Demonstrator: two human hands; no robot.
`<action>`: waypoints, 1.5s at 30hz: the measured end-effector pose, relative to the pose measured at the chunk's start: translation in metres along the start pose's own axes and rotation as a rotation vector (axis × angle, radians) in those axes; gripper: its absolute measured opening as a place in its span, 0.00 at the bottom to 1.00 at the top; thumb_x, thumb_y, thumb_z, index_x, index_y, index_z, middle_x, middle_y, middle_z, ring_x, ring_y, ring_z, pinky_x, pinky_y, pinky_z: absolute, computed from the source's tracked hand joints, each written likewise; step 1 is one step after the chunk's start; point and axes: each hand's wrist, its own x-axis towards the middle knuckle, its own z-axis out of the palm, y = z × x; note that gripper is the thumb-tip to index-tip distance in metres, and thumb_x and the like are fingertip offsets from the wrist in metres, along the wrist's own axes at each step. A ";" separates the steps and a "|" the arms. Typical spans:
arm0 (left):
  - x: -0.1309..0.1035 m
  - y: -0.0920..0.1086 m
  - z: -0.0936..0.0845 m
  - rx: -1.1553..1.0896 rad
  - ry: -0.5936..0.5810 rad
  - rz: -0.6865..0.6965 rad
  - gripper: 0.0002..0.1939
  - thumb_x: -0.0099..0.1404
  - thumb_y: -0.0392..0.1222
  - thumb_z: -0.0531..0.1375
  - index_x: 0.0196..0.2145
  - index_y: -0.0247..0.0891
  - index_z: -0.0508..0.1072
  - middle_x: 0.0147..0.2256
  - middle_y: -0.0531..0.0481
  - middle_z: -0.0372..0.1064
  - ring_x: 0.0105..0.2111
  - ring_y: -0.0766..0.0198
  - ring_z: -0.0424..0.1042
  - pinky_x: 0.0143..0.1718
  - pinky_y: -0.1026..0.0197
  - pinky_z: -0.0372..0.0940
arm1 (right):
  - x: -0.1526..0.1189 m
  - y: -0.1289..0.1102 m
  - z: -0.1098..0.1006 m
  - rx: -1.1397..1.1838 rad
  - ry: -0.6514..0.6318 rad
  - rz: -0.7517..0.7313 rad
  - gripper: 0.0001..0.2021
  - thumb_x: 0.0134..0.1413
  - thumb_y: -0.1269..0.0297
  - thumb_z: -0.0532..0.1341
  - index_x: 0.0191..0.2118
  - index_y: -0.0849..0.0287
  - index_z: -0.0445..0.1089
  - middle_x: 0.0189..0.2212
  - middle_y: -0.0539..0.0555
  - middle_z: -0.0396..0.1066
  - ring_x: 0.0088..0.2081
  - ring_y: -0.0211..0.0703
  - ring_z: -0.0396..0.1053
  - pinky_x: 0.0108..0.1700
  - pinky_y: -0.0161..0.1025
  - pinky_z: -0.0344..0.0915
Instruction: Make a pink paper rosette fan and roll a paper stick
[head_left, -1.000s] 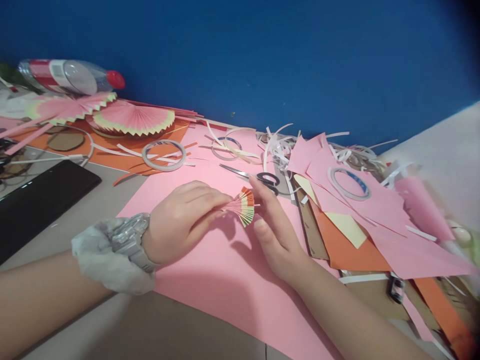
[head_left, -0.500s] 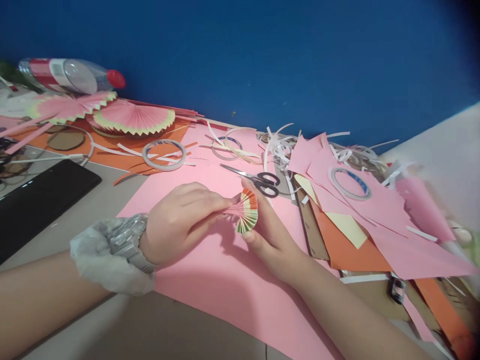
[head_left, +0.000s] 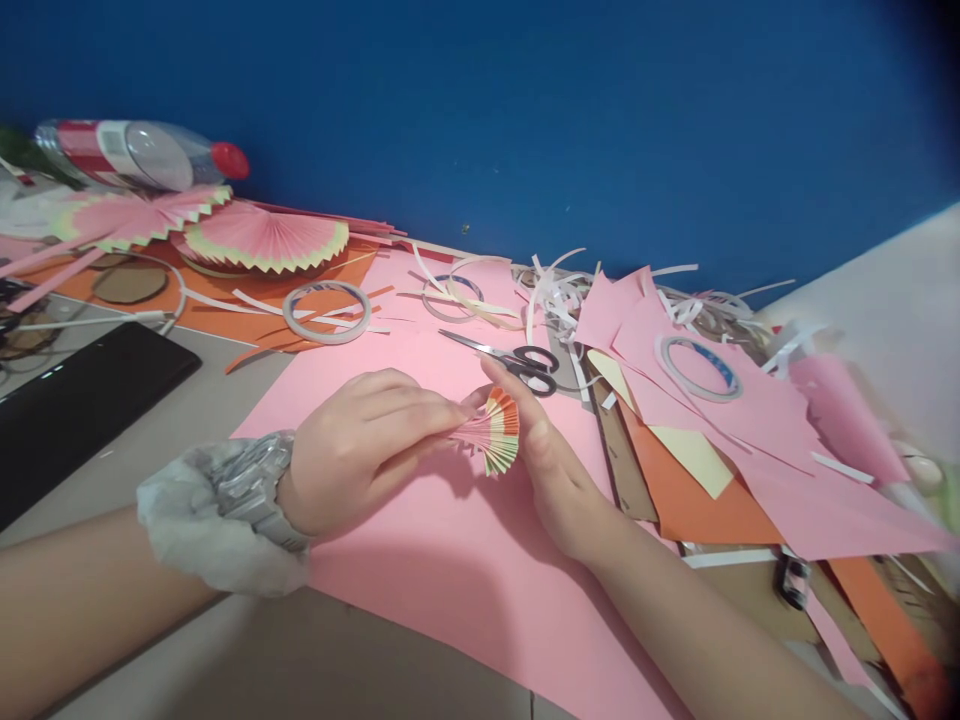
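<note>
My left hand (head_left: 367, 435), with a watch and a pale scrunchie at the wrist, pinches the narrow pink end of a small pleated paper fan (head_left: 500, 432). The fan's spread edge is orange, cream and green and points to the right. Beside that edge is my right hand (head_left: 551, 465), its fingers stretched out and the thumb raised off the pleats. Some of its fingers pass behind the fan, so I cannot tell whether they touch it. Under both hands lies a pink paper sheet (head_left: 420, 590). Black-handled scissors (head_left: 525, 368) rest on it just beyond my right fingertips.
Tape rolls (head_left: 327, 312) lie at the back. Larger pleated fans (head_left: 266, 238) and a plastic bottle (head_left: 150, 155) are at back left, a black phone (head_left: 97, 400) nearer. Stacked pink paper (head_left: 697, 400) and white paper scraps (head_left: 559, 295) fill the right. A blue wall (head_left: 480, 120) stands behind.
My right thumb has lifted off the fan's green edge, and the right hand has opened. The fan has shifted slightly right and down, still in my left hand.
</note>
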 end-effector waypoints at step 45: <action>0.002 0.000 0.000 0.003 0.030 -0.092 0.07 0.65 0.39 0.58 0.41 0.39 0.72 0.35 0.50 0.76 0.34 0.62 0.71 0.39 0.58 0.65 | 0.005 0.000 0.005 0.019 0.132 -0.013 0.37 0.49 0.47 0.62 0.61 0.48 0.45 0.55 0.57 0.55 0.53 0.48 0.60 0.52 0.47 0.63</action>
